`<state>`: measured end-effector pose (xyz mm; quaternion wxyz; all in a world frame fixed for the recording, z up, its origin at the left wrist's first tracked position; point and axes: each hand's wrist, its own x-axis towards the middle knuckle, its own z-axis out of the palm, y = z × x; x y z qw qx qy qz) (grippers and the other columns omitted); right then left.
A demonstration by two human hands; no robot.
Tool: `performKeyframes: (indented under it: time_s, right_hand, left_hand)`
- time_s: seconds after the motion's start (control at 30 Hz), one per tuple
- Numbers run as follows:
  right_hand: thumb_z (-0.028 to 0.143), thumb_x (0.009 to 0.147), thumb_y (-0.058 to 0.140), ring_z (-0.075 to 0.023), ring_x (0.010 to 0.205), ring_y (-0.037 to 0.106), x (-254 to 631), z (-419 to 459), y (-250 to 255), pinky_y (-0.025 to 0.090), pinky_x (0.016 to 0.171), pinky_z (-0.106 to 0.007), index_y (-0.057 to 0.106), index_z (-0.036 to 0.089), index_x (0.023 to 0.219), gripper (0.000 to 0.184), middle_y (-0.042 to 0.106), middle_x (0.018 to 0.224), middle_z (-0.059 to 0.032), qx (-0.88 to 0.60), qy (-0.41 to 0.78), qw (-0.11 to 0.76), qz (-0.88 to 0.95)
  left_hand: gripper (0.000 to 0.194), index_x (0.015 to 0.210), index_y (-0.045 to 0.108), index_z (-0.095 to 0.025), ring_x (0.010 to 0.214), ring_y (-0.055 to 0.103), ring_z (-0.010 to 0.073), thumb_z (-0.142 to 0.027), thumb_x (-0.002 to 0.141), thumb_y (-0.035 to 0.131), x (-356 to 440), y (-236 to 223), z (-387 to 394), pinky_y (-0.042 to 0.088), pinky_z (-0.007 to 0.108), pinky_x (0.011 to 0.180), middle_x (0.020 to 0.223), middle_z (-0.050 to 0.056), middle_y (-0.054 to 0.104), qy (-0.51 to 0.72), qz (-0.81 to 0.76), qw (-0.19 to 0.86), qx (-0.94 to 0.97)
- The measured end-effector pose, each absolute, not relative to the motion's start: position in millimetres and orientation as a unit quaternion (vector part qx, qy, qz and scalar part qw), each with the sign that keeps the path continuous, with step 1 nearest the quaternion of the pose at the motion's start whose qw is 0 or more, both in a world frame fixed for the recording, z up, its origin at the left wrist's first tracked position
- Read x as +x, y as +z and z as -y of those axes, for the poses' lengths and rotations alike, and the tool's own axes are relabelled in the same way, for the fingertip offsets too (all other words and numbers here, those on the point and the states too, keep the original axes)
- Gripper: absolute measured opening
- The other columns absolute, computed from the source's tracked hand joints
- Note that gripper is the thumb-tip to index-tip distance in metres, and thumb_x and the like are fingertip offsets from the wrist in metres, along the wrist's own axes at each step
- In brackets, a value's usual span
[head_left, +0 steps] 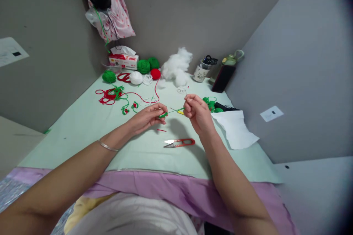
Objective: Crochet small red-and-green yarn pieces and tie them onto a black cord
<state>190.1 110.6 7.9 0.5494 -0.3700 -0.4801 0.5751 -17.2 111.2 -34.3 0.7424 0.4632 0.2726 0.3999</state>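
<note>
Near the middle of the table, my left hand [151, 116] is closed on a small green crocheted piece [163, 115] with a little red showing by the fingers. A strand of green yarn [174, 111] runs taut from that piece to my right hand [195, 109], whose fingers are pinched together on it. Something thin sticks up above the right fingertips, too small to name. Beneath the strand lies a yellow object [180, 112], partly hidden by the right hand. Thread snips [180, 142] with orange handles rest below both hands, beside a short red yarn piece [161, 130].
Yarn balls in green [143, 67], white [136, 78] and red [155, 74] stand at the back, near a tissue box [123, 61] and white stuffing [176, 67]. Tangled yarn [110, 94] lies left; white paper [235, 130] right. A phone [223, 78] leans against a bottle.
</note>
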Motion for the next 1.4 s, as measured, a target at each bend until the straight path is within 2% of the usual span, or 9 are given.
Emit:
performKeyframes:
  time_s: [0.1,0.2,0.4,0.57,0.63,0.73,1.4]
  right_hand:
    - [0.031,0.077,0.068,-0.0062,0.046,0.035,190.9,-113.0,6.5,0.026,0.045,-0.021,0.056,0.020,0.087,0.019,0.046,0.057,0.0079,-0.382,0.574,0.557,0.463]
    - [0.031,0.076,0.069,-0.0060,0.045,0.035,191.7,-115.7,4.9,0.026,0.045,-0.021,0.057,0.020,0.086,0.019,0.046,0.056,0.0081,-0.390,0.570,0.567,0.448]
    - [0.034,0.079,0.071,-0.0064,0.047,0.035,191.6,-115.5,1.8,0.025,0.046,-0.022,0.064,0.020,0.086,0.017,0.051,0.060,0.0059,-0.402,0.544,0.553,0.486]
    - [0.029,0.085,0.070,-0.0119,0.068,0.049,186.8,-106.3,-0.4,0.038,0.059,-0.026,0.073,0.022,0.084,0.008,0.059,0.082,-0.0012,-0.415,0.328,0.516,0.674]
    - [0.024,0.088,0.066,-0.0130,0.072,0.051,185.0,-102.8,-1.7,0.040,0.063,-0.028,0.074,0.022,0.087,0.008,0.056,0.082,-0.0013,-0.415,0.252,0.485,0.727]
    - [0.019,0.091,0.062,-0.0121,0.068,0.051,183.8,-99.7,-3.6,0.040,0.063,-0.027,0.072,0.022,0.089,0.010,0.053,0.079,-0.0001,-0.419,0.202,0.438,0.769]
    - [0.012,0.089,0.059,-0.0105,0.065,0.049,185.3,-98.6,-1.1,0.037,0.063,-0.026,0.069,0.020,0.086,0.012,0.051,0.078,0.0015,-0.437,0.177,0.376,0.798]
  left_hand:
    - [0.023,0.097,0.068,-0.016,0.081,0.065,0.0117,-0.030,0.081,0.077,-18.1,-34.2,-112.9,0.053,0.029,0.089,0.092,0.002,0.065,0.405,-0.288,0.745,0.445]
    - [0.033,0.100,0.067,-0.017,0.090,0.069,0.0149,-0.022,0.072,0.084,-17.7,-34.5,-114.0,0.050,0.026,0.088,0.091,0.002,0.068,0.407,-0.314,0.732,0.448]
    - [0.023,0.091,0.064,-0.017,0.075,0.067,0.0128,-0.033,0.082,0.076,-16.3,-33.4,-112.8,0.054,0.030,0.084,0.077,-0.001,0.066,0.434,-0.324,0.696,0.471]
    - [0.029,0.100,0.066,-0.017,0.075,0.066,0.0128,-0.035,0.080,0.078,-16.9,-35.1,-114.2,0.054,0.030,0.081,0.086,0.001,0.067,0.449,-0.329,0.680,0.478]
    - [0.028,0.100,0.067,-0.016,0.076,0.065,0.0125,-0.034,0.081,0.077,-17.1,-36.3,-115.3,0.055,0.030,0.082,0.088,0.001,0.066,0.457,-0.325,0.677,0.477]
    - [0.026,0.098,0.066,-0.016,0.077,0.064,0.0120,-0.033,0.082,0.076,-17.4,-37.4,-116.1,0.056,0.031,0.083,0.086,0.001,0.066,0.462,-0.318,0.680,0.471]
    - [0.027,0.096,0.064,-0.016,0.078,0.064,0.0128,-0.034,0.080,0.077,-14.5,-39.8,-115.2,0.055,0.030,0.081,0.085,0.000,0.066,0.471,-0.329,0.656,0.489]
